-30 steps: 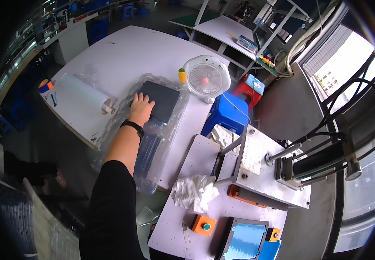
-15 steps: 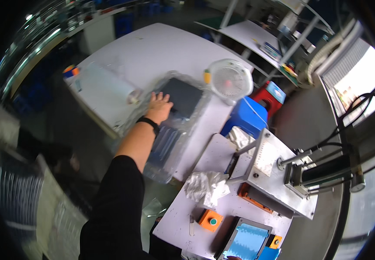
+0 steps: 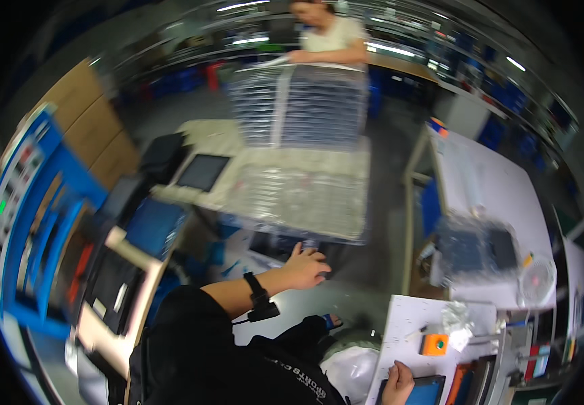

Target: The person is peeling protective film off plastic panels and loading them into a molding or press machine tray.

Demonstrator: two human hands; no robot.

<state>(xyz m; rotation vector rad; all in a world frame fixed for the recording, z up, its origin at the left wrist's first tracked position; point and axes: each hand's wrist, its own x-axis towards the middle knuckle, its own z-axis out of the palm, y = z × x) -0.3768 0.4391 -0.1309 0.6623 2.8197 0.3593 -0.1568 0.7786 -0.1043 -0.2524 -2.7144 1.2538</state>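
My left hand [image 3: 305, 267] is stretched forward near the middle of the view, its fingers apart and no held thing showing. It appears just in front of the near edge of a pale table [image 3: 343, 228] with clear plastic trays [image 3: 292, 192] on it. My right hand [image 3: 398, 385] is at the lower edge, fingers bent together; what they hold, if anything, is hidden. Beside it lies a blue-faced panel [image 3: 427, 391] in a dark frame. A dark flat panel [image 3: 203, 172] rests on the pale table's left part.
A tall stack of plastic trays [image 3: 319, 108] stands at the back, a person [image 3: 332, 37] behind it. On the right are an orange button box [image 3: 434, 345], crumpled white material [image 3: 457, 320], plastic-wrapped dark panels [image 3: 478, 248] and a fan [image 3: 537, 280]. A blue machine frame [image 3: 56, 175] stands left.
The view has swung left, bringing the tray stack and the person into sight. My left hand has come off the dark panel in the plastic on the white table and moved left.
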